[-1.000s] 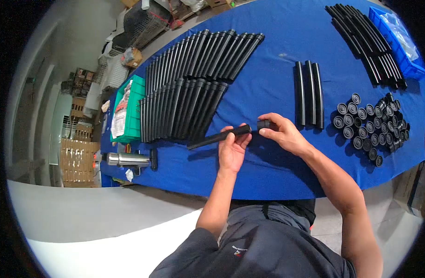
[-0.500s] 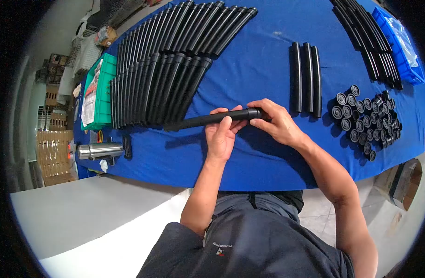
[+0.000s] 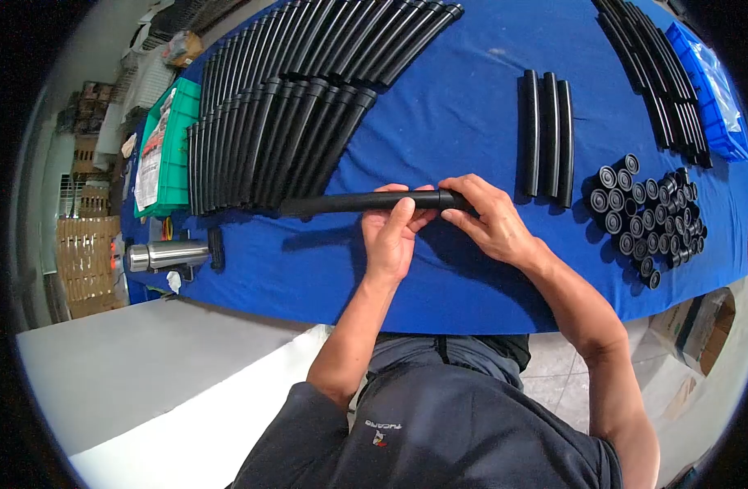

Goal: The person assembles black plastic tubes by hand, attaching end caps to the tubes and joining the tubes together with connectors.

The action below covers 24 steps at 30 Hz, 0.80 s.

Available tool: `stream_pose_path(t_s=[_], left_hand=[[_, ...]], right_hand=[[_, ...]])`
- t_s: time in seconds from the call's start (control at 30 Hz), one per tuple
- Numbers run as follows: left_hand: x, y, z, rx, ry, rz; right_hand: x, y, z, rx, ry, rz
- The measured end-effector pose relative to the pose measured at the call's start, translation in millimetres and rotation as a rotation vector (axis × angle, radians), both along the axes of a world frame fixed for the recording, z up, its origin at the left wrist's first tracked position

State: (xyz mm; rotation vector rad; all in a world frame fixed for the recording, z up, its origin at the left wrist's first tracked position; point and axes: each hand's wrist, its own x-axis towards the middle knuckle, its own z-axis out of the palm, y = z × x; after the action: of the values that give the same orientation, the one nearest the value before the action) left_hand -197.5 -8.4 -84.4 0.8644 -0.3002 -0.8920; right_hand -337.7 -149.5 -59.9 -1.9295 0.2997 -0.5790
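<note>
A black plastic tube (image 3: 333,203) lies level across both hands, raised over the blue cloth and casting a shadow to its left. My left hand (image 3: 390,236) is closed around the middle of it, thumb on top and fingers beneath. At the tube's right end, my right hand (image 3: 492,216) grips a black end cap (image 3: 449,200), fingers over it and thumb below; part of the cap is hidden by the fingers. To the right are three loose black tubes (image 3: 547,138) side by side and a cluster of round black caps (image 3: 651,216).
Rows of capped black tubes (image 3: 276,130) fill the back left beside a green crate (image 3: 174,155). A steel flask (image 3: 168,255) stands lying on its side near the left edge. More tubes (image 3: 659,81) and a blue crate (image 3: 708,90) are at the far right of the blue tablecloth (image 3: 463,106).
The tube has turned slightly toward level, and my right fingers now cover more of its capped end. The whole view has shifted a little.
</note>
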Motion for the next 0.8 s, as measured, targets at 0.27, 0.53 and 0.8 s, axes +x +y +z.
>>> stream_pose_path(t_s=[0.27,0.53,0.8], left_hand=[[9.8,-0.8,-7.8,-0.022,-0.026,-0.094],[51.6,15.6,-12.2,-0.165,0.069,-0.171],[22.0,6.4,-8.6,-0.208,0.228,-0.094]], right_hand=[[-1.3,-6.7,-3.2,0.053,0.017,-0.015],[-2.3,-10.5,-3.0,0.124,0.128,0.013],[-0.9,-8.9,-5.8,0.318,0.071,-0.008]])
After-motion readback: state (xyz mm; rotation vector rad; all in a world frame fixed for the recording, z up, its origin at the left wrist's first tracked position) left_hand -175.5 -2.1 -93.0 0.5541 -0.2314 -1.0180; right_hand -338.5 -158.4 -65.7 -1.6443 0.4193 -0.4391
